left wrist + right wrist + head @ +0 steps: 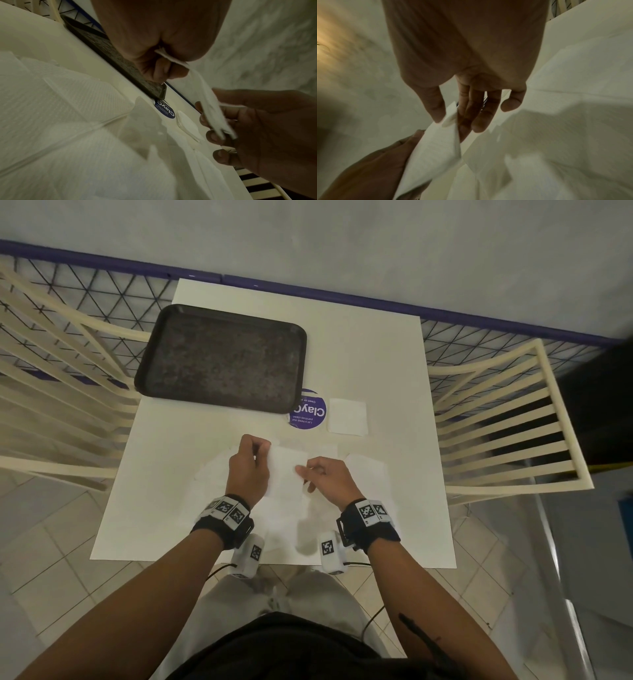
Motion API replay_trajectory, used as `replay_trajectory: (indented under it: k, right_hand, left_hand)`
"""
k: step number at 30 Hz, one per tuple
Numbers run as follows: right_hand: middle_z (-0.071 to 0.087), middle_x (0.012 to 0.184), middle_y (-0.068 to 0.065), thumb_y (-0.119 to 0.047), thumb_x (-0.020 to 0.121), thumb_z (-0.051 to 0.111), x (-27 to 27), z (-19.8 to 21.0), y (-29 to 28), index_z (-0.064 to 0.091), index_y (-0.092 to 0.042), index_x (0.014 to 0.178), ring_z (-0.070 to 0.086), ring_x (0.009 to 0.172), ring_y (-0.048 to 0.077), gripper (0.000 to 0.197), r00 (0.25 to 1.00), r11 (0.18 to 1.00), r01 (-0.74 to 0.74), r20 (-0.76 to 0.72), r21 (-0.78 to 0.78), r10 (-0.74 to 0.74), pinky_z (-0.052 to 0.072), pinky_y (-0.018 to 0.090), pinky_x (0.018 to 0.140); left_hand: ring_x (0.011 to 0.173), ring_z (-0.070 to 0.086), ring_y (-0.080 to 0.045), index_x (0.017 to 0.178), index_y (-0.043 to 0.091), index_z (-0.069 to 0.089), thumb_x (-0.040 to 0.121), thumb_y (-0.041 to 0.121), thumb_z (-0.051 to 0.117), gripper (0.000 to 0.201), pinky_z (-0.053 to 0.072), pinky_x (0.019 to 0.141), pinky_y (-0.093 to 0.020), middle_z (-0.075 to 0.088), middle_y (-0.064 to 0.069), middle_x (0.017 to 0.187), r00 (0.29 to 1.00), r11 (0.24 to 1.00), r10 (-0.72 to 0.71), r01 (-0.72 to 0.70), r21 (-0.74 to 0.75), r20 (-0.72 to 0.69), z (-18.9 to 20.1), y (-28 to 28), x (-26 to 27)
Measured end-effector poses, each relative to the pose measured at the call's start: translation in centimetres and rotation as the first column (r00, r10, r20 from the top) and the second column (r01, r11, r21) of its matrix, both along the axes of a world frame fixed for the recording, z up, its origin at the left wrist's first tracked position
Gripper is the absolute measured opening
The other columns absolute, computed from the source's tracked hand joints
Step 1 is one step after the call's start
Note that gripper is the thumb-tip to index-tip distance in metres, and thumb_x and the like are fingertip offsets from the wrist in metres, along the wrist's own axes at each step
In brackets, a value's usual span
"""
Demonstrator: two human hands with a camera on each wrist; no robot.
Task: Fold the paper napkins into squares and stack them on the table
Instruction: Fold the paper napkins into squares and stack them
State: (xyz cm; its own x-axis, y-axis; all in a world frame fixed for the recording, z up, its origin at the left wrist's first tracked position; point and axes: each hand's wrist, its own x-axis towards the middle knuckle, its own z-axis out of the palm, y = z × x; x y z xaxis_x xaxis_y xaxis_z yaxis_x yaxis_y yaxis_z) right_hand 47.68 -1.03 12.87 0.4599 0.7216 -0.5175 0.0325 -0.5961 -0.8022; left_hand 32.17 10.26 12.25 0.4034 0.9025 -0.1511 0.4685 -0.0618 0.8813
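A white paper napkin (283, 470) is held up above the table (394, 354) between both hands. My left hand (255, 451) grips its far left edge in a curled fist; in the left wrist view that hand (163, 59) has the napkin (208, 97) running from it across to my right hand (221, 125). My right hand (303, 472) pinches the near right corner, and in the right wrist view its thumb and fingers (450, 119) close on the napkin (435, 148). One folded square napkin (347, 417) lies flat to the right of a purple sticker (308, 412).
A dark tray (222, 357) sits at the table's far left, partly over the sticker. Several loose unfolded napkins (212, 474) lie spread under and around my hands. Cream slatted chairs (507, 419) flank the table on both sides, against a mesh railing.
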Motion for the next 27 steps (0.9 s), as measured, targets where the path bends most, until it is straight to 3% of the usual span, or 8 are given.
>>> replay_trajectory:
  k: [6, 10, 13, 15, 17, 21, 24, 27]
  right_hand:
    - [0.062, 0.054, -0.009, -0.019, 0.091, 0.074, 2.8, 0.2, 0.6, 0.07, -0.008, 0.095, 0.059, 0.055, 0.011, 0.012, 0.998, 0.999, -0.006, 0.062, 0.054, 0.003, 0.043, 0.009, 0.057]
    - [0.063, 0.063, -0.002, -0.018, 0.091, 0.074, 7.7, -0.2, 1.8, 0.067, -0.011, 0.092, 0.056, 0.051, 0.009, 0.01, 0.983, 0.992, 0.108, 0.146, 0.061, -0.116, 0.046, 0.013, 0.057]
    - [0.068, 0.072, 0.003, -0.017, 0.091, 0.074, 12.1, -1.1, 2.8, 0.068, -0.01, 0.097, 0.056, 0.05, 0.008, 0.011, 0.958, 0.977, 0.208, 0.19, 0.05, -0.213, 0.048, 0.02, 0.059]
    - [0.069, 0.075, 0.005, -0.018, 0.091, 0.073, 14.7, -1.7, 3.5, 0.069, -0.01, 0.1, 0.058, 0.049, 0.006, 0.013, 0.94, 0.972, 0.233, 0.252, 0.022, -0.231, 0.046, 0.016, 0.056]
    - [0.07, 0.077, 0.006, -0.021, 0.092, 0.072, 16.9, -2.5, 4.1, 0.071, -0.008, 0.103, 0.062, 0.056, 0.009, 0.017, 0.927, 0.973, 0.23, 0.309, -0.021, -0.213, 0.049, 0.016, 0.06]
    - [0.075, 0.094, 0.01, -0.028, 0.092, 0.071, 19.7, -4.2, 4.9, 0.073, -0.012, 0.108, 0.069, 0.09, 0.026, 0.022, 0.911, 0.97, 0.209, 0.385, -0.124, -0.147, 0.053, 0.033, 0.091]
    - [0.075, 0.109, 0.009, -0.029, 0.094, 0.068, 20.5, -4.7, 5.3, 0.074, -0.013, 0.109, 0.066, 0.106, 0.027, 0.023, 0.895, 0.964, 0.174, 0.441, -0.201, -0.07, 0.042, 0.021, 0.086]
    - [0.074, 0.113, 0.009, -0.03, 0.094, 0.067, 20.7, -5.0, 5.7, 0.075, -0.013, 0.108, 0.065, 0.11, 0.029, 0.023, 0.881, 0.956, 0.129, 0.473, -0.264, 0.012, 0.039, 0.022, 0.084]
  left_hand:
    - [0.08, 0.064, -0.016, 0.114, 0.02, 0.056, 0.108, 0.034, 0.047, 0.018, 0.048, 0.069, -0.027, 0.068, 0.001, 0.098, 1.0, 0.998, 0.002, 0.0, -0.068, 0.027, -0.2, 0.6, 1.3]
    - [0.06, 0.068, -0.026, 0.112, 0.02, 0.06, 0.108, 0.036, 0.046, 0.022, 0.053, 0.059, -0.028, 0.073, 0.0, 0.08, 0.997, 0.977, -0.079, 0.073, -0.2, -0.024, -1.1, 1.2, 1.5]
    - [0.065, 0.071, -0.025, 0.109, 0.02, 0.063, 0.107, 0.031, 0.049, 0.018, 0.052, 0.062, -0.025, 0.075, 0.002, 0.082, 0.987, 0.957, -0.14, 0.113, -0.268, -0.083, -2.0, 1.5, 1.3]
    - [0.069, 0.072, -0.026, 0.107, 0.019, 0.065, 0.106, 0.029, 0.051, 0.017, 0.051, 0.062, -0.023, 0.075, 0.001, 0.084, 0.98, 0.944, -0.16, 0.117, -0.309, -0.118, -2.5, 1.7, 1.1]
    - [0.069, 0.072, -0.026, 0.105, 0.019, 0.066, 0.104, 0.028, 0.053, 0.016, 0.051, 0.063, -0.024, 0.076, 0.001, 0.084, 0.972, 0.936, -0.174, 0.114, -0.333, -0.155, -3.1, 2.0, 1.1]
    - [0.068, 0.071, -0.023, 0.102, 0.019, 0.067, 0.104, 0.026, 0.055, 0.014, 0.048, 0.057, -0.017, 0.076, 0.0, 0.084, 0.963, 0.928, -0.171, 0.087, -0.364, -0.207, -4.2, 2.7, 0.8]
    - [0.068, 0.071, -0.024, 0.099, 0.021, 0.067, 0.104, 0.023, 0.054, 0.014, 0.052, 0.065, -0.027, 0.075, 0.0, 0.084, 0.961, 0.925, -0.165, 0.072, -0.372, -0.223, -4.6, 3.1, 0.8]
    - [0.067, 0.071, -0.024, 0.101, 0.02, 0.067, 0.104, 0.025, 0.056, 0.012, 0.055, 0.067, -0.03, 0.075, 0.001, 0.082, 0.958, 0.933, -0.133, 0.034, -0.358, -0.256, -5.0, 3.3, 0.8]
